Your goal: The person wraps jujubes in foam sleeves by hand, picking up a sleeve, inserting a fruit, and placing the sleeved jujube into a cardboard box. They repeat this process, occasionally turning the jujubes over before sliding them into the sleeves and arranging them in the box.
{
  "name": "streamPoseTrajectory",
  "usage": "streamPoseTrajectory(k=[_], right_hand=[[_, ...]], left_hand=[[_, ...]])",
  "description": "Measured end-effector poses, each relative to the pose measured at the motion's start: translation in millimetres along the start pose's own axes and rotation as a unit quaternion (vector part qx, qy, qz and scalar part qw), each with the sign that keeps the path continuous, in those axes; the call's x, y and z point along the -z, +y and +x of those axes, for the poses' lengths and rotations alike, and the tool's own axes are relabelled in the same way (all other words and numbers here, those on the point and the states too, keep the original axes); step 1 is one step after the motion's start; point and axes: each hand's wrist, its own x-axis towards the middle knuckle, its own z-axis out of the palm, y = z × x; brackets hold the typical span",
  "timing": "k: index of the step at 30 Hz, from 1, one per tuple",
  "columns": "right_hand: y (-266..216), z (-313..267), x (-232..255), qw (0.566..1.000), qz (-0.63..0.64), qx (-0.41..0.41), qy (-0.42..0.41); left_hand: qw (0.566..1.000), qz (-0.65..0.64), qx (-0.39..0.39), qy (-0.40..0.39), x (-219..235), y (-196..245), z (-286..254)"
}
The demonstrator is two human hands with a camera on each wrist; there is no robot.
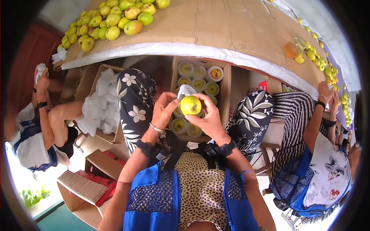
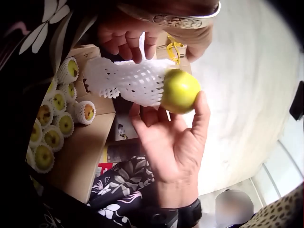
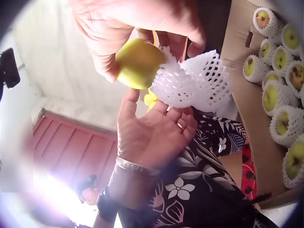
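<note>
In the head view a yellow-green apple [image 1: 190, 105], partly sleeved in a white foam net [image 1: 186, 91], is held up over an open cardboard box. My right hand [image 1: 212, 120] grips the apple between thumb and fingers; the right wrist view shows the thumb on its bare end. My left hand [image 1: 165, 112] is beside the net, its fingers loosely bent and its thumb toward the apple. In the right wrist view the foam net [image 3: 192, 80] trails past the apple, with the left fingers [image 3: 175, 115] right at its lower edge.
The cardboard box [image 1: 227, 86] between the knees holds rows of netted apples. Loose foam nets [image 1: 101, 102] fill a box at left. A pile of apples [image 1: 112, 19] lies on the cardboard-covered table [image 1: 227, 27], near a jar [image 1: 293, 48] farther right. People sit at both sides.
</note>
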Motion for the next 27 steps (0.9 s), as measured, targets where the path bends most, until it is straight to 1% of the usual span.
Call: streamPoseTrajectory(k=[1, 3, 6, 7, 9, 10, 11, 14, 15, 18, 19, 21, 22, 25, 26, 27], right_hand=[[-1, -1, 1, 0.998, -0.053, 0.020, -0.001], [-5, -2, 1, 0.986, -0.155, 0.058, -0.004], [-7, -2, -2, 0.974, -0.206, 0.090, -0.020], [-6, -3, -2, 0.974, -0.205, 0.089, -0.019], [-6, -2, -2, 0.975, -0.204, 0.089, -0.018], [-6, -2, -2, 0.978, -0.190, 0.079, -0.015], [-5, -2, -1, 0.982, -0.175, 0.068, -0.012], [4, -1, -2, 0.987, -0.150, 0.052, 0.021], [9, -1, -1, 0.987, -0.145, 0.049, 0.037], [22, 1, 0, 0.987, -0.123, 0.058, 0.081], [11, 2, 0, 0.978, -0.179, 0.076, 0.079], [7, 4, 0, 0.967, -0.217, 0.110, 0.071], [7, 4, 0, 0.961, -0.236, 0.126, 0.069], [12, 1, -2, 0.961, -0.251, 0.108, 0.044], [12, 1, -4, 0.967, -0.235, 0.080, 0.054], [13, 0, -6, 0.972, -0.218, 0.052, 0.063]], left_hand=[[0.999, 0.039, -0.002, 0.022, 0, 1, 1], [0.999, 0.041, 0.013, 0.019, 0, 8, 0], [0.999, 0.041, 0.023, 0.027, 2, 1, 3], [0.998, 0.040, 0.025, 0.030, 2, -5, 4], [0.996, 0.080, 0.001, 0.031, 4, -17, 6], [0.994, 0.101, -0.012, 0.033, 4, -15, 7], [0.987, 0.145, -0.044, 0.053, 1, -13, 5], [0.961, 0.271, -0.045, -0.004, 2, -1, 1], [0.969, 0.241, -0.027, -0.036, -1, 0, -1], [0.990, 0.116, 0.023, -0.083, 2, -18, 0], [0.989, 0.093, 0.031, -0.113, 3, -17, 1], [0.993, -0.072, 0.046, -0.077, 1, -14, 0], [0.985, -0.154, 0.054, -0.060, -1, -9, -1], [0.988, -0.134, -0.016, -0.077, 0, -2, 0], [0.988, -0.128, -0.042, -0.082, 0, 0, 0], [0.987, -0.124, -0.042, -0.089, 0, 5, -2]])
